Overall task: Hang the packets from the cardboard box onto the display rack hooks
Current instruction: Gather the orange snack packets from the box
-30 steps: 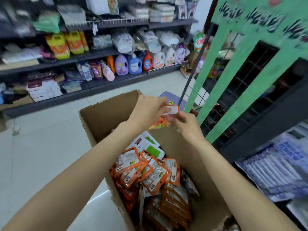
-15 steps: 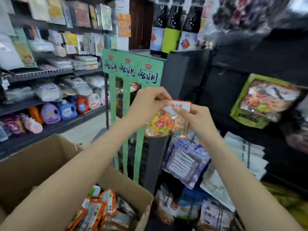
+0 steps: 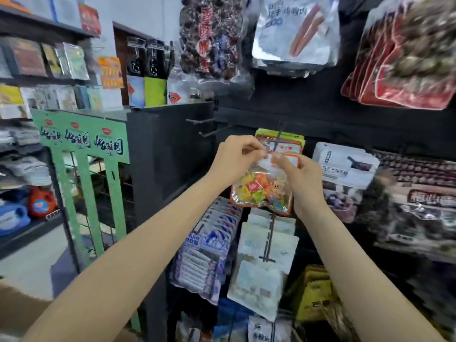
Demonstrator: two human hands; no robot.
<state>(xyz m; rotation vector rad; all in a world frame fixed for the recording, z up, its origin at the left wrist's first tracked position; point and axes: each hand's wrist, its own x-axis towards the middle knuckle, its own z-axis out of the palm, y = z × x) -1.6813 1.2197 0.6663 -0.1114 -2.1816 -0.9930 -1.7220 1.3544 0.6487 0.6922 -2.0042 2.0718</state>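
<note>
1. We see the left hand (image 3: 235, 159) and right hand (image 3: 299, 180) both pinching the top edge of one packet (image 3: 262, 191).
2. The packet hangs below the fingertips: clear film, orange border, white header, bright mixed-colour sweets inside.
3. Just behind the hands, similar orange packets (image 3: 280, 141) hang on a black hook (image 3: 279, 134); blur hides whether ours touches it.

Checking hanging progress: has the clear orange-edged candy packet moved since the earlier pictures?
Yes. The clear orange-edged candy packet, pinched by left hand and right hand, went from above the cardboard box up to the black rack hook.
</note>
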